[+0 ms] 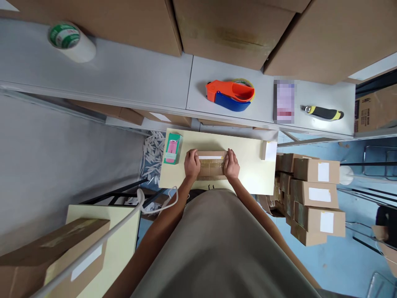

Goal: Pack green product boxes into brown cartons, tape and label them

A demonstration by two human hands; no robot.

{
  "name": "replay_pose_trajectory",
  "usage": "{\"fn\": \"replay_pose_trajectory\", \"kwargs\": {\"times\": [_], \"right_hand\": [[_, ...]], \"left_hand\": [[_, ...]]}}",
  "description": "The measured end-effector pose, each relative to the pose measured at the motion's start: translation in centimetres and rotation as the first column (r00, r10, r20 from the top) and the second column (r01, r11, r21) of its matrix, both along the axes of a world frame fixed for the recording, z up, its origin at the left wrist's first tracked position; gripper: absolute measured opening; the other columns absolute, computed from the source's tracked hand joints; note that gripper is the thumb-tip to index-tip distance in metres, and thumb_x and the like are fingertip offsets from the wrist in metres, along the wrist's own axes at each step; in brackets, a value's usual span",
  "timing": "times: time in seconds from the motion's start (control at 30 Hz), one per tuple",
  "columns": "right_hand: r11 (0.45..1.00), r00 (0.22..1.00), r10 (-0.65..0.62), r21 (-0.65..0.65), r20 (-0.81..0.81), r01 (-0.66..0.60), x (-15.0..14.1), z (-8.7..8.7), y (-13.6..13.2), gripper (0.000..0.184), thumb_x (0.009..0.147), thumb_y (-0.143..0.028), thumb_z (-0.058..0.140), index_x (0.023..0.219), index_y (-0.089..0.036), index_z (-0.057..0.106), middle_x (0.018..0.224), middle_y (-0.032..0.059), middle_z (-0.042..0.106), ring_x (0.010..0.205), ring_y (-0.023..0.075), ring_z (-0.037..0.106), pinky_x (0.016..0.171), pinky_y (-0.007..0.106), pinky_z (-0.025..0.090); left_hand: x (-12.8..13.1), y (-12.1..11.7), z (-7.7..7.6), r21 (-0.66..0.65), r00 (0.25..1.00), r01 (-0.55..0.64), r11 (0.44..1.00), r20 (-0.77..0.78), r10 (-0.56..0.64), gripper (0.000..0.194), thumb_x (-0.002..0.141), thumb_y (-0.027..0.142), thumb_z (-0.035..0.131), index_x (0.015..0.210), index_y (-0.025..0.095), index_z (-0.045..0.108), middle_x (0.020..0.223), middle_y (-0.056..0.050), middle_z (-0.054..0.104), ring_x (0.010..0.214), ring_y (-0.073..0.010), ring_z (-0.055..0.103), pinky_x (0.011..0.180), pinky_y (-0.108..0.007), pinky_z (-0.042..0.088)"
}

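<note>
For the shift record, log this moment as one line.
left hand: on carton | right hand: on carton | carton: on table

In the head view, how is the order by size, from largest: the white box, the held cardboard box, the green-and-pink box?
1. held cardboard box
2. green-and-pink box
3. white box

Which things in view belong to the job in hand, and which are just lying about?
In hand:
- taped cardboard box, between left hand and right hand

Lying about, judging by no hand touching them:
- green box
- small white box
- tape dispenser
- tape roll
- black-and-yellow cutter
- stacked cartons
</note>
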State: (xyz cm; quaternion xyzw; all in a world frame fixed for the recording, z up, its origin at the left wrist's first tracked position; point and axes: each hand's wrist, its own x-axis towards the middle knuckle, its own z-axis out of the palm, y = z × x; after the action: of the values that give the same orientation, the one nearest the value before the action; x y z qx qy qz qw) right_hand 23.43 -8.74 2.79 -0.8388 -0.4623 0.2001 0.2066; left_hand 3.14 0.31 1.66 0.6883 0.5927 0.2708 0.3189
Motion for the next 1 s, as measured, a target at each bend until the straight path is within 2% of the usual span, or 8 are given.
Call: {"fn": "replay_pose_trajectory", "kwargs": {"times": [0.23,0.63,0.73,0.83,0.93,1.0], "right_hand": [[1.0,0.999,-0.011,0.021,-0.035,0.011,0.1,-0.1,0.1,0.059,0.118,-0.039,0.026,0.168,-0.02,0.051,0.168,0.0152,0.057,0.149,0.0289,0.06,0.119,0.045,0.054],[0.996,1.0,0.003,0.088,-0.007,-0.003,0.0,-0.3,0.3,0.058,0.118,-0.037,0.027,0.166,-0.019,0.054,0.162,0.0151,0.064,0.144,0.0267,0.065,0.117,0.041,0.055],[0.993,1.0,0.008,0.119,-0.01,-0.007,-0.1,-0.5,0.2,0.058,0.118,-0.039,0.026,0.166,-0.02,0.054,0.161,0.0145,0.065,0.144,0.0274,0.066,0.113,0.041,0.057],[0.994,1.0,0.004,0.113,-0.005,-0.003,-0.2,-0.6,0.1,0.057,0.118,-0.039,0.026,0.166,-0.023,0.054,0.159,0.0145,0.066,0.135,0.0289,0.071,0.104,0.042,0.061],[0.999,0.998,0.014,0.044,0.063,-0.016,-0.1,0.7,0.6,0.051,0.115,-0.034,0.037,0.16,-0.024,0.061,0.155,0.0182,0.068,0.126,0.0326,0.074,0.099,0.046,0.061],[0.995,0.988,0.038,0.08,0.152,-0.05,0.2,2.9,1.7,0.047,0.112,-0.029,0.045,0.152,-0.023,0.068,0.152,0.0207,0.068,0.128,0.0351,0.071,0.105,0.051,0.058]], "left_hand": [[0.0,0.0,-0.3,0.026,1.0,-0.007,1.0,-0.016,0.007,0.037,0.113,0.03,0.038,0.131,0.021,0.068,0.131,-0.019,0.072,0.129,-0.0324,0.069,0.114,-0.048,0.053],[-0.1,0.3,-0.6,0.074,0.999,-0.024,0.997,-0.022,0.026,0.034,0.11,0.03,0.041,0.128,0.021,0.069,0.127,-0.02,0.073,0.125,-0.0338,0.072,0.111,-0.052,0.057],[-0.3,0.4,-0.4,0.085,1.0,-0.007,0.996,-0.011,0.008,0.036,0.109,0.029,0.04,0.128,0.022,0.069,0.126,-0.02,0.074,0.123,-0.0358,0.072,0.109,-0.055,0.058],[-0.4,0.0,0.1,0.133,0.999,-0.001,0.991,-0.033,0.006,0.039,0.107,0.027,0.04,0.132,0.023,0.069,0.138,-0.022,0.071,0.134,-0.0378,0.068,0.113,-0.059,0.056],[-0.2,-0.4,1.0,0.199,0.995,0.008,0.98,-0.097,0.011,0.042,0.103,0.022,0.046,0.137,0.025,0.07,0.151,-0.021,0.065,0.149,-0.039,0.059,0.125,-0.063,0.048],[0.3,-0.4,2.0,0.229,0.993,0.055,0.972,-0.112,-0.03,0.047,0.098,0.017,0.05,0.139,0.026,0.07,0.154,-0.019,0.064,0.154,-0.0394,0.055,0.13,-0.067,0.041]]}}
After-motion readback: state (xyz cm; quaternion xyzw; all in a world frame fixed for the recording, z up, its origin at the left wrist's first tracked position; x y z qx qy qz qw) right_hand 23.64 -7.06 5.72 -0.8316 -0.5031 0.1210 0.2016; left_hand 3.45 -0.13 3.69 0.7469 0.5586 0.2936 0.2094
